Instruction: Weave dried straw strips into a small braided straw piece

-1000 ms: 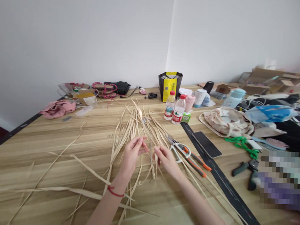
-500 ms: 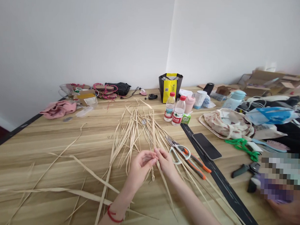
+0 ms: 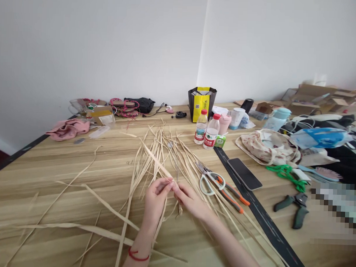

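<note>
My left hand [image 3: 157, 197] and my right hand [image 3: 189, 199] meet over the wooden table, fingertips pinched together. Both grip a flat, pale straw strip [image 3: 157, 161] that slants up and left from the fingers. Part of it is hidden inside my grip. Beneath and beyond my hands spreads a loose bundle of straw strips [image 3: 159, 142]. A short plaited-looking piece [image 3: 180, 209] shows just below my right hand. White-handled scissors [image 3: 207, 185] lie to the right of my hands, beside orange-and-grey-handled pliers [image 3: 232, 195].
Long loose strips [image 3: 101, 230] cross the table at left. A phone [image 3: 244, 173] rests near a black strip; dark-handled cutters [image 3: 295, 205] lie further right. Two red-capped bottles [image 3: 211, 132] and a black-and-yellow bag [image 3: 201, 105] stand behind. A cloth pouch [image 3: 268, 146] is at right.
Both hands have shifted slightly left, and the held strip has swung from upright to a leftward slant. Another person's hand at the right has left view, uncovering the cutters.
</note>
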Motion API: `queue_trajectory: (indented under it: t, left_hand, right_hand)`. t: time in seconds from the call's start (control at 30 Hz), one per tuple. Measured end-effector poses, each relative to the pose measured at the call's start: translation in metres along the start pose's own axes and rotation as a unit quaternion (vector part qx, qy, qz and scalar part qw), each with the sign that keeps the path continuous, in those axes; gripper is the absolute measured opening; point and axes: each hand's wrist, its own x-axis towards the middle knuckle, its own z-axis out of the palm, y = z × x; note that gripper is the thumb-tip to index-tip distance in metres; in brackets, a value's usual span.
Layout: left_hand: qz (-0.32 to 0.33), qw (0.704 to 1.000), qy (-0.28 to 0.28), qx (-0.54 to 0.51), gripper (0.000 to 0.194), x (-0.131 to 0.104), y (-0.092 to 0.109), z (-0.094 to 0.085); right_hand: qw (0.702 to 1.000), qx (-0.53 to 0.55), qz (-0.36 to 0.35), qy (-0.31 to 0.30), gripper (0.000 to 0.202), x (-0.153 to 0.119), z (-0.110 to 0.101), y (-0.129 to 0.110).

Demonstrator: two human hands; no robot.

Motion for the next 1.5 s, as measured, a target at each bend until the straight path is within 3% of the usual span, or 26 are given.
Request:
queue_trajectory:
  t: [0.23,0.63,0.87,1.0,1.1,1.17,1.37,1.5]
  left_hand:
    - [-0.002,1.0,0.003,-0.004,0.019,-0.001,-0.002,-0.003]
    - [-0.011,1.0,0.02,0.005,0.02,-0.008,0.006,-0.008]
    - [0.034,0.992,-0.114,0.044,0.016,-0.012,0.004,0.003]
    - [0.067,0.987,-0.117,0.082,0.02,-0.014,0.002,0.001]
    - [0.101,0.977,-0.151,0.113,0.026,-0.018,0.001,0.003]
    - [0.089,0.977,-0.162,0.103,0.026,-0.02,-0.002,0.007]
    - [0.033,0.994,-0.09,0.06,0.019,-0.017,-0.019,0.014]
    - [0.003,0.996,-0.072,0.052,0.021,-0.015,-0.025,0.012]
  right_hand:
    - [0.999,-0.01,-0.01,-0.038,0.049,-0.001,0.002,0.0]
    - [0.995,0.06,0.043,0.061,0.05,0.01,-0.004,0.024]
    - [0.987,0.107,0.036,0.115,0.045,0.014,0.0,0.027]
    - [0.977,0.163,0.056,0.13,0.045,0.013,0.002,0.023]
    - [0.968,0.199,0.074,0.134,0.047,0.01,0.002,0.017]
    - [0.964,0.217,0.085,0.13,0.047,0.008,0.002,0.014]
    - [0.958,0.239,0.1,0.121,0.046,0.007,0.003,0.009]
    - [0.961,0.242,0.093,0.101,0.049,0.006,0.007,0.009]
